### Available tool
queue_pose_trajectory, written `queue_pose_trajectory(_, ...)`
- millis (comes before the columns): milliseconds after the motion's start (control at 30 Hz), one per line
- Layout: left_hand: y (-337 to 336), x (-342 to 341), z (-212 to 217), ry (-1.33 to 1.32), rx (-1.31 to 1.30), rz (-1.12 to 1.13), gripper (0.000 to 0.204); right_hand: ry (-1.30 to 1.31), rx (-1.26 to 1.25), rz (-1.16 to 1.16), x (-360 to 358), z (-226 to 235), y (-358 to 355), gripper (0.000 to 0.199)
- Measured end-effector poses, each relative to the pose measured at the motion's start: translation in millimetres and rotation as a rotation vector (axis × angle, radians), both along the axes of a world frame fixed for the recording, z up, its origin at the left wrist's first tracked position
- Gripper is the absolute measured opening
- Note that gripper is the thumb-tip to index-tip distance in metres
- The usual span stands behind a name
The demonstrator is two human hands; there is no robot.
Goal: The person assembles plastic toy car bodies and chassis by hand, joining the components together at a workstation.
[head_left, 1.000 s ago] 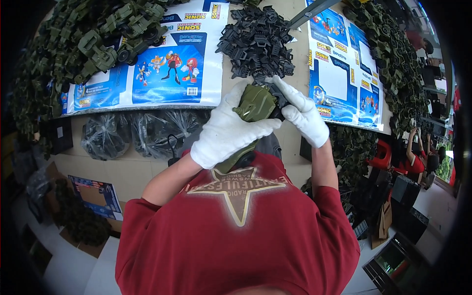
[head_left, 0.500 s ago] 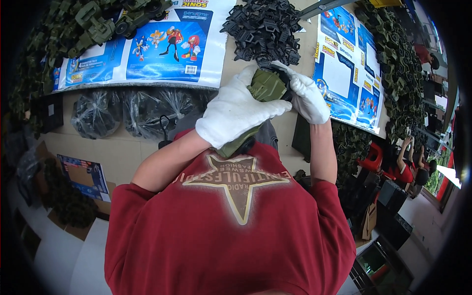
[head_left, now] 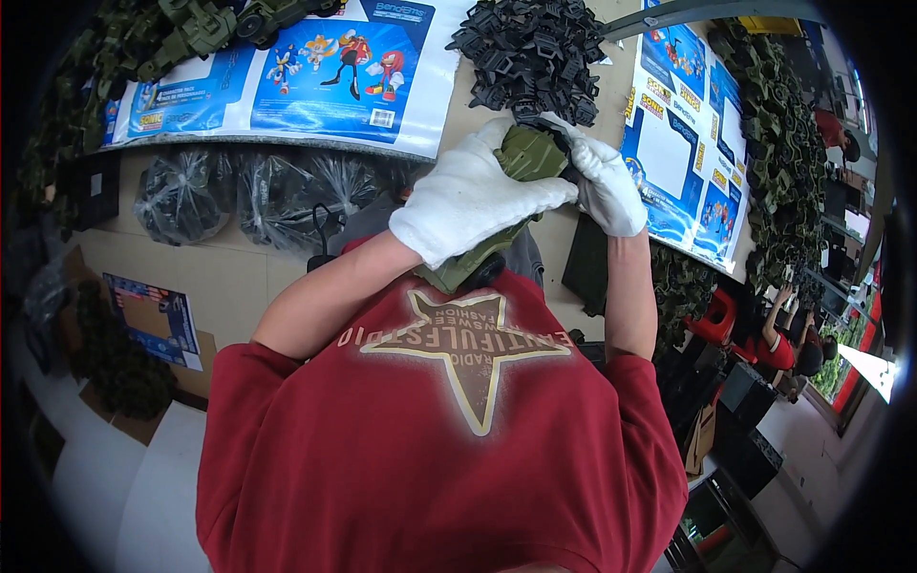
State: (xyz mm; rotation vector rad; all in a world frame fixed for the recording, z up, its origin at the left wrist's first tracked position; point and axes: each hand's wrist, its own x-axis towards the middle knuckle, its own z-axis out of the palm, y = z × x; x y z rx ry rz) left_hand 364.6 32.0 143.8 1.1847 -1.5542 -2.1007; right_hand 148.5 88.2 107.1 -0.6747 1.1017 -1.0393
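Note:
A green toy truck (head_left: 528,156) is held close to my chest, its near end with a black wheel (head_left: 487,271) reaching down by my shirt. My left hand (head_left: 468,196), in a white glove, wraps round the truck's body from the left, thumb stretched across it. On the right, my white-gloved right hand (head_left: 608,179) grips the truck's far end, fingers bent over a dark part there. That dark part is mostly hidden by the fingers. Just beyond my hands lies a heap of black plastic parts (head_left: 527,57).
Blue and white printed sheets (head_left: 435,86) cover the table left and right. Green toy trucks (head_left: 191,33) are piled at the far left, and more green vehicles (head_left: 769,143) line the right. Clear plastic bags (head_left: 186,205) sit below the table edge. People (head_left: 778,344) work at the far right.
Both hands and the truck appear slightly further right in the picture, as the whole view has shifted a little. The grip on the truck looks the same.

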Motion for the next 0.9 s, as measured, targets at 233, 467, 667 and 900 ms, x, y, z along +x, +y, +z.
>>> queue_pose_trajectory(233,-5,0,2,0.056,0.073,-0.028,0.064,-0.108,-0.026,0.008,-3,-15,0,0.063)
queue_pose_trajectory(467,-6,1,-5,0.109,0.065,0.060,0.055,-0.170,0.018,0.011,-3,-23,-4,0.066)
queue_pose_trajectory(667,-9,5,-3,0.111,0.089,0.064,0.051,-0.185,0.016,0.029,3,-22,-7,0.068)
queue_pose_trajectory(900,-17,12,0,-0.013,0.072,-0.026,0.057,-0.066,-0.023,0.054,4,-25,-10,0.062)
